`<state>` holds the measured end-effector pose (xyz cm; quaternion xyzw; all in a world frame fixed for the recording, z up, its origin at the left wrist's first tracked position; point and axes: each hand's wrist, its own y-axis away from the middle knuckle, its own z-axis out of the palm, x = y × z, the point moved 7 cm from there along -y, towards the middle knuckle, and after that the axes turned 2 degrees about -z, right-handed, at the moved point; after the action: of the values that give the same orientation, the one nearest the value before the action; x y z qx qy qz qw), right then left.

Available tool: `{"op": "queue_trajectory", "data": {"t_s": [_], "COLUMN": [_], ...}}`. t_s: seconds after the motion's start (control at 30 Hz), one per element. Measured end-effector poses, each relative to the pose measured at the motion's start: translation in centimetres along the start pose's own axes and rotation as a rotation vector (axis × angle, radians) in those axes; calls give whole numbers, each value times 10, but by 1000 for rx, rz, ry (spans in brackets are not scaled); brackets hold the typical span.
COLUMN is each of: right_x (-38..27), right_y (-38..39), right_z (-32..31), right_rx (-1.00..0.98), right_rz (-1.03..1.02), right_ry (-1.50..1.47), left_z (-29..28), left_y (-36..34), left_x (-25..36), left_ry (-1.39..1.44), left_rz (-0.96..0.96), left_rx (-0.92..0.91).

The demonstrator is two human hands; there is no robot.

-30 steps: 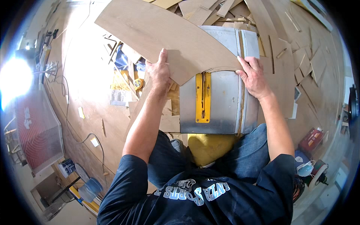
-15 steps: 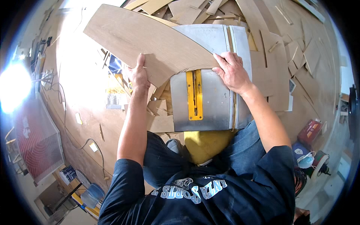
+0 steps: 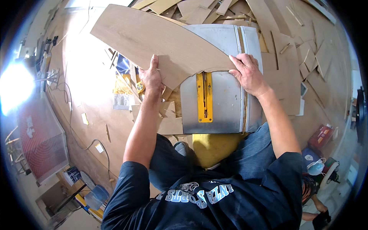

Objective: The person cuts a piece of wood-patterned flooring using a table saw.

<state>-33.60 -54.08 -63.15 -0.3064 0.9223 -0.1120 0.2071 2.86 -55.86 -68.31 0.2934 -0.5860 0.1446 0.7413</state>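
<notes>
With my left hand (image 3: 152, 78) I grip the lower left edge of a large curved plywood board (image 3: 165, 46), thumb on top. My right hand (image 3: 249, 74) pinches the board's right end. The board lies slanted across the back of a metal saw table (image 3: 224, 105), its left end reaching out beyond it, its notched curved edge at the yellow slotted insert (image 3: 204, 107). A small yellow tape measure (image 3: 140, 87) lies just below my left hand, among offcuts.
Plywood pieces (image 3: 203, 9) are piled behind and right of the saw. A bright lamp (image 3: 15, 86) and cables are at left. A red case (image 3: 320, 136) and mask (image 3: 316, 166) lie at right. Another person's hand (image 3: 320, 205) holds something black at lower right.
Both my hands and the board have shifted slightly left over the saw, and the view has moved a little. Another person's hands have come into view at lower right.
</notes>
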Motion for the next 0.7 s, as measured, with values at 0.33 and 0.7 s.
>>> {"op": "queue_trajectory", "data": {"t_s": [0.33, 0.7], "right_x": [7, 19], "right_y": [0, 2], "right_z": [0, -2], "right_rx": [-4, -7], "right_rz": [20, 82], "right_ry": [-6, -34], "left_z": [3, 11], "left_y": [4, 9], "left_x": [-1, -12], "left_ry": [-26, -63], "left_rz": [28, -15], "left_rx": [28, 32]}}
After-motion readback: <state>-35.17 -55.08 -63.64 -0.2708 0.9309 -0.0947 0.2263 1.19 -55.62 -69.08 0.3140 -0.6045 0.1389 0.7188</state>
